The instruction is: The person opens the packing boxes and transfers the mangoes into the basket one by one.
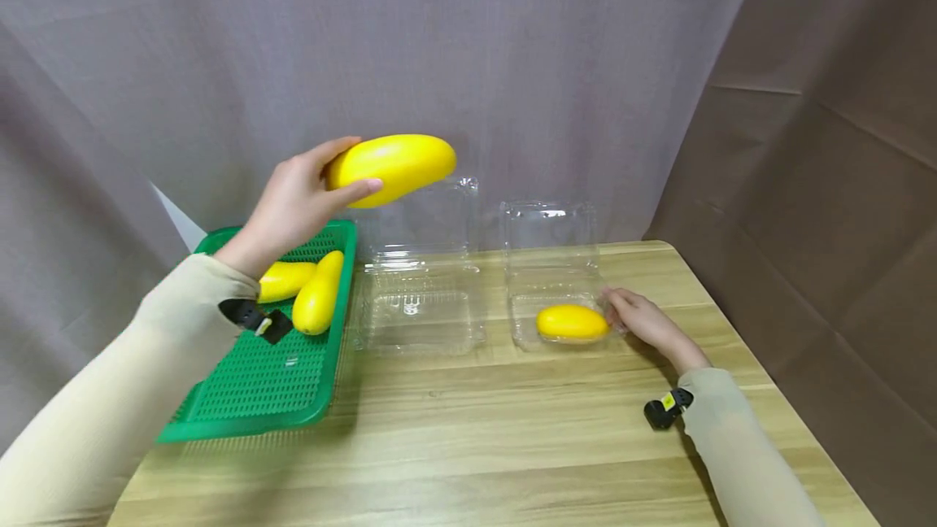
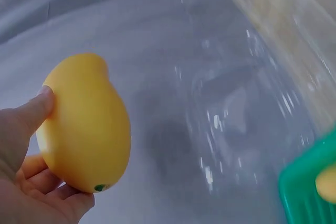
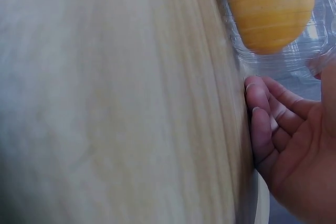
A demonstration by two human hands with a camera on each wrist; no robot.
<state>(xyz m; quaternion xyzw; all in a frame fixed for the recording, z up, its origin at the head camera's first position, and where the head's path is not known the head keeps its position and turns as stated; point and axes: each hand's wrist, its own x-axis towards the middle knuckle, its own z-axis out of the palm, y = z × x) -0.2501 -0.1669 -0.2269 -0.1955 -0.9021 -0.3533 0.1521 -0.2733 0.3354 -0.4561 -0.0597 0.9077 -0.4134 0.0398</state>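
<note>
My left hand [image 1: 296, 193] grips a large yellow mango [image 1: 398, 165] up in the air, thumb on the near side and fingers around the far side. A small green spot marks its end in the left wrist view. At the right, my right hand [image 1: 644, 320] pinches the side of an open clear plastic clamshell box [image 1: 552, 267], thumb at its rim. Inside that box lies another mango [image 1: 573, 322], on its side. A second clear clamshell box [image 1: 420, 324] stands open beside it, with its lid raised, below and behind the held mango.
A green perforated basket [image 1: 329, 397] stands at the left of the wooden table [image 1: 498, 446], holding more mangoes [image 1: 319, 295], partly hidden by the left forearm. A grey curtain [image 1: 512, 63] hangs behind the table, and a brown cloth [image 1: 827, 210] covers the right side.
</note>
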